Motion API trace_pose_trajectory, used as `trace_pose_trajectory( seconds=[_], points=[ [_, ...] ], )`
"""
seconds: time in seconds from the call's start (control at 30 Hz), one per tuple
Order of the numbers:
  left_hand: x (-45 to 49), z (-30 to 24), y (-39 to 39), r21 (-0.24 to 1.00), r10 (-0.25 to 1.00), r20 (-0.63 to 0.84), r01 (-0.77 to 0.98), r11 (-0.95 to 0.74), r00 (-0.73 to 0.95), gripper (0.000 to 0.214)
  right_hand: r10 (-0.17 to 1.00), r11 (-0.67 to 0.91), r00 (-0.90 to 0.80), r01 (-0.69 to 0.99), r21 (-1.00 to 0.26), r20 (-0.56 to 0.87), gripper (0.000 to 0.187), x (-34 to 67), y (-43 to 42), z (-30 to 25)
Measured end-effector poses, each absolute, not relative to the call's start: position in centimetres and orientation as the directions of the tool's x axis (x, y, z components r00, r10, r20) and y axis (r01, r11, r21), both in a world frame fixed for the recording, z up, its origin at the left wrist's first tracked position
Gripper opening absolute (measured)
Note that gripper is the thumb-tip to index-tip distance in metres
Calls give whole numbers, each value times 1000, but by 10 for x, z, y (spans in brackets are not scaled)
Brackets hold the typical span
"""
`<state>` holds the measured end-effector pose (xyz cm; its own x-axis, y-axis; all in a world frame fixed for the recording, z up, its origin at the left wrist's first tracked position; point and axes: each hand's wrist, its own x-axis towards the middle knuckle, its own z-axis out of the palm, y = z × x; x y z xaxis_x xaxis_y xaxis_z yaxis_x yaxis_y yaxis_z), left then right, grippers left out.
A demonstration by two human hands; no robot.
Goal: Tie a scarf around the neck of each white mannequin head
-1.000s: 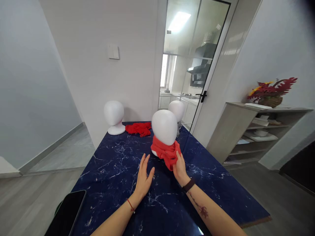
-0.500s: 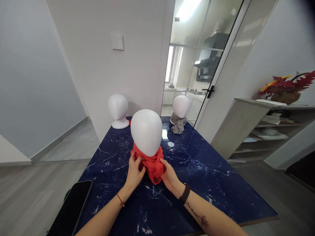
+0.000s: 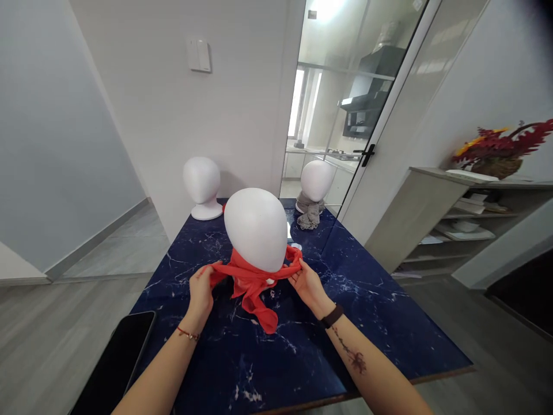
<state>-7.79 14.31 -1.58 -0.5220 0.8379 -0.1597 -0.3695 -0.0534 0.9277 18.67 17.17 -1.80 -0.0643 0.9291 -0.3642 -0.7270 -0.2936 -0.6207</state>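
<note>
A white foam mannequin head (image 3: 256, 228) stands near the middle of a dark blue marbled table (image 3: 302, 351). A red scarf (image 3: 253, 285) is wrapped around its neck, with a loose end hanging down in front onto the table. My left hand (image 3: 201, 288) pinches the scarf's left end and holds it out to the side. My right hand (image 3: 305, 280) grips the scarf's right end beside the neck. The scarf is stretched between both hands.
A bare white mannequin head (image 3: 201, 185) stands at the table's far left. Another head (image 3: 317, 181) with a grey scarf (image 3: 308, 214) stands at the far right. A black phone (image 3: 113, 363) lies at the near left edge. A shelf unit (image 3: 453, 222) with a flower basket (image 3: 492, 158) is on the right.
The head with the red scarf came closer to me. Both hands took hold of the scarf at the neck, then pulled its ends apart to left and right.
</note>
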Motion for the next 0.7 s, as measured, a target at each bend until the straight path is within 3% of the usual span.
trace_pose_trajectory(
  seconds=[0.1, 0.17, 0.27, 0.4, 0.5, 0.6, 0.7],
  points=[
    [-96, -14, 153, 823, 759, -310, -561, -86, -572, 11, 926, -324, -116, -735, -596, -360, 24, 196, 178, -19],
    [-105, -12, 158, 804, 778, -324, -590, -73, -538, 14, 920, -361, -162, -709, -606, -358, 26, 201, 182, -19],
    [-106, -12, 159, 843, 800, -306, -538, -25, -516, 7, 924, -347, -93, -609, -713, -371, 20, 203, 186, -22],
    [-95, -18, 154, 931, 790, -209, -365, -19, -576, 9, 943, -236, 96, -481, -844, -318, 12, 202, 184, -31],
    [-82, -21, 147, 982, 805, -22, -166, -95, -593, 32, 949, -139, 222, -339, -930, -222, 24, 203, 185, -36],
    [-65, -25, 140, 965, 905, 238, 193, -179, -353, 75, 963, -60, 257, -94, -994, -82, 21, 205, 207, -20],
    [-48, -31, 135, 901, 940, 289, 383, -203, -183, 98, 988, 41, 140, 150, -988, 62, 13, 200, 255, 31]
  ],
)
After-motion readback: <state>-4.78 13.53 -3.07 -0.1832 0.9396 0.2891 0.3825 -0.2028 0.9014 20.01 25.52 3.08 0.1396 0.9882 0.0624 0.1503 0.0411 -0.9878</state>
